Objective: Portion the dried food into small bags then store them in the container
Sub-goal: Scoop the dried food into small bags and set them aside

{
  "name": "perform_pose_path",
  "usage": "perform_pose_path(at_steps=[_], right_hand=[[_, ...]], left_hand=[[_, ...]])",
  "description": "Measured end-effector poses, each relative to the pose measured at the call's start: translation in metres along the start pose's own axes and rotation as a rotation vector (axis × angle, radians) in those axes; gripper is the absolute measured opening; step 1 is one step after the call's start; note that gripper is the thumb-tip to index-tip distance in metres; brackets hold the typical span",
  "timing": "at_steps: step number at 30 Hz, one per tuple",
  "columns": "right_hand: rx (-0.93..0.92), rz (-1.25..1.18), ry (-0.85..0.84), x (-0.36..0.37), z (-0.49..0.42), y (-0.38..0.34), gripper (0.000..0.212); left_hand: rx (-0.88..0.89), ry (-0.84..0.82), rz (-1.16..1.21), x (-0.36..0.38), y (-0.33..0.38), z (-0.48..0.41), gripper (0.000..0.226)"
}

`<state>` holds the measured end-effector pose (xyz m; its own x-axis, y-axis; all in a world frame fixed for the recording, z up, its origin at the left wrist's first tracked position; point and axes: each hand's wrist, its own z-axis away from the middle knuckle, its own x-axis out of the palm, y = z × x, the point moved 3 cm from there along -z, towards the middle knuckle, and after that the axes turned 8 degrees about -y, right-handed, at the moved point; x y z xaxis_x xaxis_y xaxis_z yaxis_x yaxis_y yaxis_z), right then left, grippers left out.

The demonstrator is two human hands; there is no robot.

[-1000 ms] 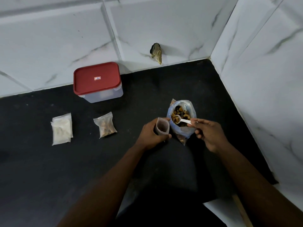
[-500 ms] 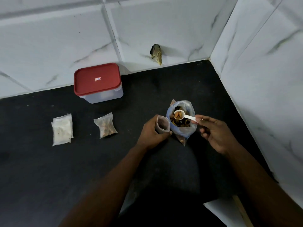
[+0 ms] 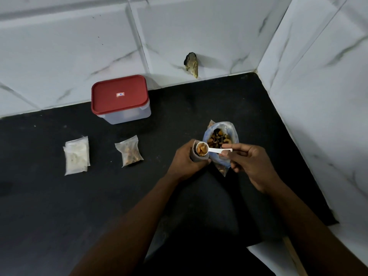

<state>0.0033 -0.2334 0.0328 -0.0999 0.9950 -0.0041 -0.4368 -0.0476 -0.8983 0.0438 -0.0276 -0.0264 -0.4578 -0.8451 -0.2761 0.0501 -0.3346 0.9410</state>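
Pinching loaded scoop (image 3: 207,150) above small bag (image 3: 198,159), right hand (image 3: 253,166), left hand (image 3: 185,162) gripping the small bag upright.

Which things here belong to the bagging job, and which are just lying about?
In the job: left hand gripping the open small bag; right hand pinching the loaded scoop; big food bag; filled small bag; pale packets; red-lidded container.
Lying about: dark lump on the wall tile; wooden stick at lower right.
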Motion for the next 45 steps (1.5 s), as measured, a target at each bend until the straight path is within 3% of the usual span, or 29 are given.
perform_pose_path(at_steps=[8, 13, 17, 21, 25, 28, 31, 33, 37, 45], right_hand=[[-0.307, 0.601, 0.048, 0.010, 0.004, -0.009, 0.017], [-0.560, 0.727, 0.097, 0.015, 0.010, -0.010, 0.014], [-0.595, 0.728, 0.106, 0.016, 0.013, -0.007, 0.015], [-0.362, 0.513, 0.166, 0.013, 0.011, -0.001, 0.015], [-0.009, -0.214, 0.152, 0.006, 0.002, 0.011, 0.018], [0.089, -0.470, 0.134, -0.001, -0.001, 0.013, 0.014], [0.076, -0.542, 0.183, -0.012, -0.006, 0.014, 0.011], [0.036, -0.459, 0.248, -0.021, -0.012, 0.015, 0.013], [-0.072, 0.014, 0.388, -0.035, -0.025, 0.014, 0.015], [-0.383, 0.692, 0.301, -0.016, -0.044, 0.005, 0.017]], left_hand=[[0.053, 0.016, -0.001, 0.000, 0.005, -0.001, 0.037], [0.094, 0.023, -0.027, 0.001, 0.003, -0.001, 0.035], [0.092, 0.025, -0.031, 0.001, 0.002, -0.001, 0.034], [0.028, -0.006, -0.008, 0.000, -0.003, -0.003, 0.040], [-0.013, -0.019, -0.008, 0.000, -0.003, -0.003, 0.049], [-0.026, -0.021, -0.018, 0.000, -0.004, -0.002, 0.045], [-0.021, -0.007, -0.017, 0.000, -0.005, -0.001, 0.046], [-0.017, 0.001, -0.017, 0.000, -0.007, -0.001, 0.045], [-0.026, 0.017, -0.021, 0.000, -0.011, 0.000, 0.045], [-0.017, 0.040, -0.054, -0.001, -0.011, -0.001, 0.049]])
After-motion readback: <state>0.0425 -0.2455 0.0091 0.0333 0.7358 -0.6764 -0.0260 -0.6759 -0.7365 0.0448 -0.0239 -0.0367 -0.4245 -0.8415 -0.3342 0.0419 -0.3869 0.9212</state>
